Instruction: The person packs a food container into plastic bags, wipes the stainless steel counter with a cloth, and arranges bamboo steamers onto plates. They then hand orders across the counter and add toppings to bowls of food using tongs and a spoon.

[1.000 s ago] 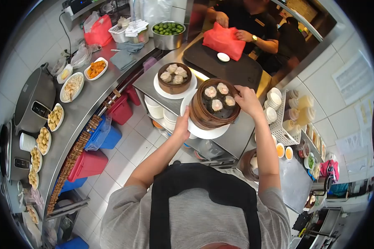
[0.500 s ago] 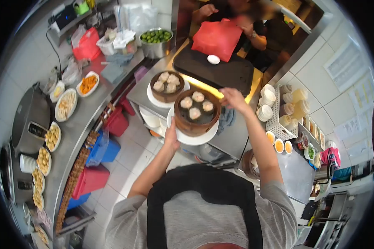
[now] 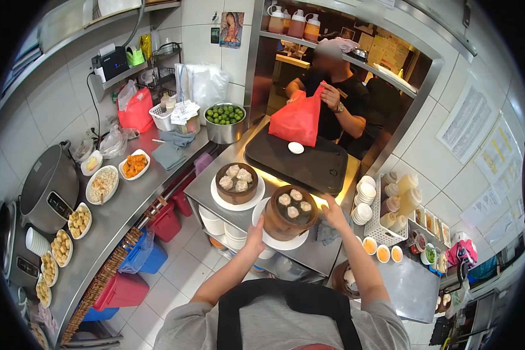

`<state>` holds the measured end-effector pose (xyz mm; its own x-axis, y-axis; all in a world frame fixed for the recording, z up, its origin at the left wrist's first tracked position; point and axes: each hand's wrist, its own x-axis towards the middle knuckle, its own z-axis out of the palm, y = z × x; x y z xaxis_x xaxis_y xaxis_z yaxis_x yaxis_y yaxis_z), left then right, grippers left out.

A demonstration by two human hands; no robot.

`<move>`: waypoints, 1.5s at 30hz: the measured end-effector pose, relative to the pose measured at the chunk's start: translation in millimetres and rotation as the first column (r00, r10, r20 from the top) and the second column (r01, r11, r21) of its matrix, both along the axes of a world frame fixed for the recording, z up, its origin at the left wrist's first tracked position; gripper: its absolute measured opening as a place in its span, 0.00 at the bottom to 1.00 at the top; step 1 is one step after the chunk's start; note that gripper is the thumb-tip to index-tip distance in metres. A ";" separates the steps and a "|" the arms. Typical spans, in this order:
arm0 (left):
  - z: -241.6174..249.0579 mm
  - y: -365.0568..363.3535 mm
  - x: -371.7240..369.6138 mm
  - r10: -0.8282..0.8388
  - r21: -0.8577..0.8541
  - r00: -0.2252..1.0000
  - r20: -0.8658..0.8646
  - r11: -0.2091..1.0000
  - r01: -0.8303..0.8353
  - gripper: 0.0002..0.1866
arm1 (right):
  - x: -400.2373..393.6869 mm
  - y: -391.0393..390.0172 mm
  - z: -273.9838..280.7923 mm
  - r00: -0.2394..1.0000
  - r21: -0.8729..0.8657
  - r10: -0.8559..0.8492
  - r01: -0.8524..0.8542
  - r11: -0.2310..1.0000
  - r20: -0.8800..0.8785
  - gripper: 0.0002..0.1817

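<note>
My left hand (image 3: 254, 235) grips the rim of a white plate (image 3: 290, 242), thumb on top. On that plate stands a round bamboo steamer (image 3: 286, 224) holding several shumai dumplings (image 3: 295, 201) with pale wrappers. At the steamer's right side is my right hand (image 3: 333, 211), its fingers curled in against the upper edge and partly hidden. Just left of it, a second bamboo steamer (image 3: 237, 195) with several shumai rests on another white plate (image 3: 216, 195) on the steel counter (image 3: 199, 191).
Beyond the counter, a person (image 3: 338, 87) holds a red plastic bag (image 3: 297, 119) over a black tray (image 3: 262, 151) bearing a small white dish (image 3: 296, 148). A pot of green limes (image 3: 225, 116) stands back left. Squeeze bottles (image 3: 407, 195) and stacked cups (image 3: 364, 201) are right.
The view has tilted up, showing more of the person and the shelves. The person has gathered the red bag upright by its top. My right hand has come lower along the steamer's side.
</note>
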<state>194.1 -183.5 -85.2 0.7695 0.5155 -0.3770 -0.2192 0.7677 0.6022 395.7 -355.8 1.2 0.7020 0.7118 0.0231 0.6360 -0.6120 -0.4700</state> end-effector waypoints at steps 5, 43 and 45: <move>-2.1 -1.4 33.5 0.186 0.450 0.981 -0.052 0.882 -0.143 0.36 | -0.1 32.4 -52.5 0.460 0.502 0.298 0.424 0.754 -0.837 0.40; 7.5 193.0 -46.0 0.025 0.348 0.994 -0.103 0.938 0.013 0.41 | 59.1 15.0 -25.2 0.685 0.109 -0.103 0.258 0.960 -0.721 0.24; 21.5 197.9 -45.8 -0.046 0.314 0.991 -0.127 0.946 0.084 0.41 | 98.5 5.6 -2.8 0.821 0.200 -0.060 0.208 0.957 -0.567 0.18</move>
